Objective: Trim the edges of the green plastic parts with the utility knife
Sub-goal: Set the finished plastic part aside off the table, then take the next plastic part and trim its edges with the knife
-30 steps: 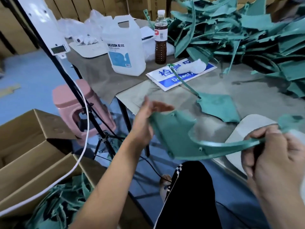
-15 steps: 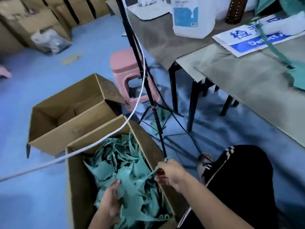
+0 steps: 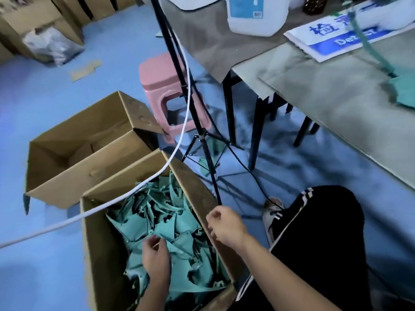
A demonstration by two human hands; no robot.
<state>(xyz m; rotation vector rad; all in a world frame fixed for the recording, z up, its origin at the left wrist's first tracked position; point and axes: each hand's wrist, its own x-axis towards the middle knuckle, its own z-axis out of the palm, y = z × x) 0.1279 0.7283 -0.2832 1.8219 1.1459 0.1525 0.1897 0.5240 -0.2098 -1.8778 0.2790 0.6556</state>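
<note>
Blue flooring (image 3: 56, 265) carried two cardboard boxes beside the counter (image 3: 336, 97). Green plastic parts (image 3: 161, 221) filled the nearer box (image 3: 101, 254). Inside it, the left hand (image 3: 155, 258) rested on the heap, fingers loosely curled, grip unclear. Over the box's right wall, the right hand (image 3: 224, 225) hung half-curled, holding nothing visible.
</note>
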